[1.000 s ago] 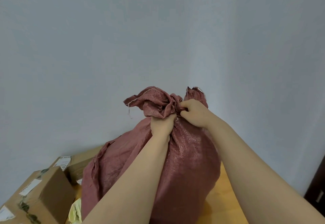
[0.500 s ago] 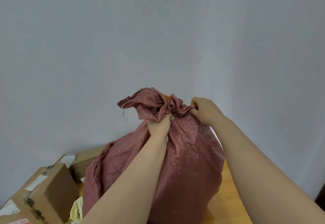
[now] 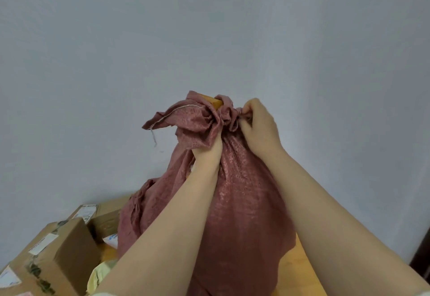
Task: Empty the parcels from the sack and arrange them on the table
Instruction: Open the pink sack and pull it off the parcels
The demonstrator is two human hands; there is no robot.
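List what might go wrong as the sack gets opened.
1. The full sack stands tall on the table; tugging its gathered neck with the right hand may tip it toward the cardboard boxes.
2. An orange-brown item already pokes from the top and may drop out once the left hand loosens.

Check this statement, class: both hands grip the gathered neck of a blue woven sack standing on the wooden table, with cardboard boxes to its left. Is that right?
One detail is wrong: the sack is dusty red, not blue, as the head view shows. The rest holds: the left hand and right hand grip its gathered neck, it stands on the wooden table, and cardboard boxes sit to its left.
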